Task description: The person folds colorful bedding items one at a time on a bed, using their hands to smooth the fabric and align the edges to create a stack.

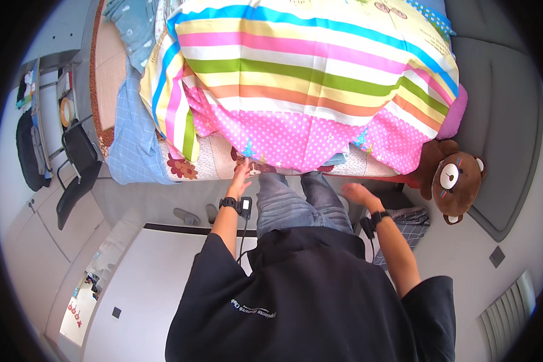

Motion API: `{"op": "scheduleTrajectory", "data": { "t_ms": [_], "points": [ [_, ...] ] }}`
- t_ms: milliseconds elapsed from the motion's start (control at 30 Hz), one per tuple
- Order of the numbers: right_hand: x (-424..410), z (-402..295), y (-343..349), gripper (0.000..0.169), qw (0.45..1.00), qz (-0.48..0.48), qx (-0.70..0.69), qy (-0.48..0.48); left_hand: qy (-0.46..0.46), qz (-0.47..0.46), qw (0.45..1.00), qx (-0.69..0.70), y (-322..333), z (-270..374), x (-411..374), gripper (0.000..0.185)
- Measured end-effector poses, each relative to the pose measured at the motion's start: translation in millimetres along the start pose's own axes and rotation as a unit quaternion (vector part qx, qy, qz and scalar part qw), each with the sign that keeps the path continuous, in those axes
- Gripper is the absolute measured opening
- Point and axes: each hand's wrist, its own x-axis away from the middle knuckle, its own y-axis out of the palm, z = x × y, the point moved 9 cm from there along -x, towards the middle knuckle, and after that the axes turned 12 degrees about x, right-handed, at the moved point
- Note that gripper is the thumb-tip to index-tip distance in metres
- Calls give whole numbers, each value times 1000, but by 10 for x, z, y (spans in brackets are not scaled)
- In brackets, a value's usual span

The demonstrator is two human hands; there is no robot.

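A striped cover with a pink star-dotted border (294, 131) lies spread over the bed in front of me, its lower edge hanging unevenly near the bedside. My left hand (240, 180) is at the bed's edge, fingers apart and holding nothing. Its fingertips come up to the pink border; whether they touch it cannot be told. My right hand (360, 194) is in front of the bedside, right of my legs, blurred, with nothing visible in it. Under the cover shows a cream flowered bed sheet (212, 156). A bluish folded cloth (335, 159) peeks out below the border.
A brown teddy bear (461, 181) leans at the right end by the grey padded headboard (497, 113). Blue checked fabric (133, 135) drapes off the left side. A black chair (79, 167) stands far left. Grey slippers (188, 216) lie on the floor behind my left hand.
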Motion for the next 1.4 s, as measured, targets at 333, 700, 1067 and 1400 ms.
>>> {"op": "scheduleTrajectory", "data": {
  "t_ms": [333,700,1067,1400],
  "points": [
    [-141,-541,-369,47,994,11,-102,26,127,-115,925,338,1173,1236,216,33],
    [279,-2123,-2944,81,722,689,-57,31,469,-320,819,84,2055,2416,3064,29],
    [1781,-2996,-4278,22,628,756,133,-126,817,167,426,-352,1399,3341,4023,39],
    [2527,-3069,-4464,26,639,745,140,-131,612,-148,728,271,337,4423,3298,18]
  ]
}}
